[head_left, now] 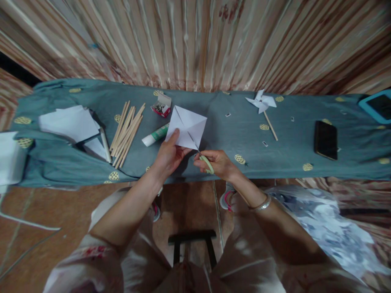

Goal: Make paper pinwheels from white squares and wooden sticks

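A white square of paper (193,122) with diagonal creases and a slit near its upper left corner is pinched in my left hand (171,155), the thumb on top and the fingers underneath. My right hand (217,163) is closed round the light green handles of a pair of scissors (207,162). Their blades lie at the paper's lower right corner, pointing toward its centre. Just left of the paper is a glue stick (155,135) with a green label, partly covered by the sheet. Behind it sits a small red and white box (161,106) of metal pins.
Wooden sticks (126,136) lie left of the glue, beside a marker-like tube (105,144) and stacked white paper (70,124). A finished paper pinwheel (262,101) on a stick, a black phone (326,139) and a blue-framed device (378,106) lie rightward on the green cloth (287,158).
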Demonstrator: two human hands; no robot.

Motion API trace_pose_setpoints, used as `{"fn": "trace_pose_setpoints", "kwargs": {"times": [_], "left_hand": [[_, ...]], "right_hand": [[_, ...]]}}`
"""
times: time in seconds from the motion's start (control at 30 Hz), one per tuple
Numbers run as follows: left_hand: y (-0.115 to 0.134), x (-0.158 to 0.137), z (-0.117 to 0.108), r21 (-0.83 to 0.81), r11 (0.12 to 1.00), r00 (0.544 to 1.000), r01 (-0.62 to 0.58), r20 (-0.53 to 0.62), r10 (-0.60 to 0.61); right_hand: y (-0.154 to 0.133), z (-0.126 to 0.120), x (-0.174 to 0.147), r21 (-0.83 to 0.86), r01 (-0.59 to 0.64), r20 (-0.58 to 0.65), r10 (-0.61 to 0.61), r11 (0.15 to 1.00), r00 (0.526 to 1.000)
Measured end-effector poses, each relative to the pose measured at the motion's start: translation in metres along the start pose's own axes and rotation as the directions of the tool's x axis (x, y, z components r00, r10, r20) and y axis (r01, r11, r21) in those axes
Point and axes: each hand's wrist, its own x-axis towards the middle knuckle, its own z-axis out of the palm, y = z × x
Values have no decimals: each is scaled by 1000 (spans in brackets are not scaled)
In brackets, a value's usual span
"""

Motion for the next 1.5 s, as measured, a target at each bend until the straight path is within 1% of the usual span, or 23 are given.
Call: {"fn": "trace_pose_setpoints", "kwargs": {"times": [0.17,0.27,0.37,0.53,0.63,0.7,0.73,0.8,0.83,0.9,0.97,1.03,1.17,1.27,1.33,1.4,1.5], "left_hand": [[1,-1,1,4,1000,1000,7,-10,-7],[4,0,2,-13,1000,1000,-10,-20,9],[10,3,3,-50,998,999,-31,-45,28],[23,7,1,-90,994,994,-69,-95,60],[28,8,-1,-101,991,992,-91,-102,81],[28,7,-1,-95,991,992,-90,-92,81],[27,6,-2,-83,993,994,-85,-81,78],[24,4,-2,-42,997,996,-70,-56,68],[21,2,-2,-17,998,997,-64,-34,63],[15,-1,-2,40,998,999,-45,19,44],[10,-5,-2,123,992,996,-16,87,5],[6,-9,-3,201,980,990,2,141,-31],[2,-15,-4,295,955,978,4,197,-66],[2,-16,-6,310,951,977,17,198,-82],[2,-15,-7,287,957,974,41,201,-102],[3,-15,-7,231,971,971,68,208,-117],[5,-18,-4,146,985,962,93,243,-127]], "right_hand": [[1,0,0,-24,11,5,-10,1000,1000],[2,0,0,-35,17,32,-16,999,999],[0,-1,-3,-66,-16,78,21,998,997],[-10,-12,-12,-152,-22,175,48,988,983],[-15,-22,-16,-186,-41,197,78,982,977],[-17,-28,-16,-167,-48,155,74,985,985],[-17,-30,-15,-138,-39,106,54,990,993],[-18,-34,-10,-63,17,-51,-20,998,999],[-19,-36,-7,-32,60,-144,-64,998,987],[-20,-40,-1,-5,143,-297,-138,990,945],[-20,-42,3,-10,187,-375,-177,982,910],[-20,-43,5,-17,204,-385,-194,979,902],[-19,-39,5,26,194,-290,-178,981,940],[-20,-35,3,58,164,-236,-146,985,961],[-20,-33,3,63,159,-228,-141,985,963],[-19,-32,4,60,178,-256,-157,982,954],[-19,-31,7,84,228,-367,-183,970,912]]}}
